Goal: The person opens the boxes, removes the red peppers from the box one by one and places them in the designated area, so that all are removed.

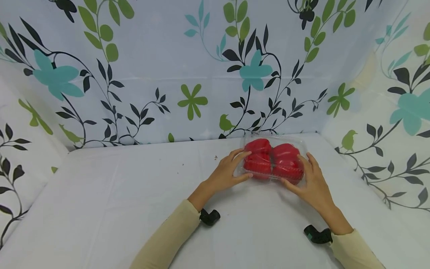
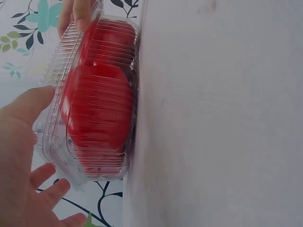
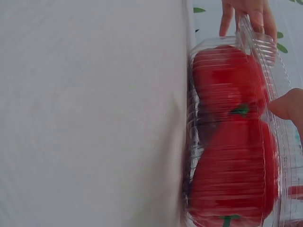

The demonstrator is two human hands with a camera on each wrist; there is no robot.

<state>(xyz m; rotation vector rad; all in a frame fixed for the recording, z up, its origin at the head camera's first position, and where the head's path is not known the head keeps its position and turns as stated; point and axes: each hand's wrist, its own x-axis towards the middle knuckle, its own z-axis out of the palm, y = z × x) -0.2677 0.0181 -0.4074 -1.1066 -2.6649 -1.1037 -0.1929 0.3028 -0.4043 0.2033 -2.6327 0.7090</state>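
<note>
White surface; hands hold clear container of red peppers.

Peppers: red; stems green
Container: clear
Backdrop: pale; teal flowers at 10 and 1 o'clock; black and green leaves
Tabletop: white
Sleeves: beige

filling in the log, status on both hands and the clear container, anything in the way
Left hand and right hand on opposite ends of clear container. Red peppers inside, container on white surface. Patterned cloth close behind.
</note>
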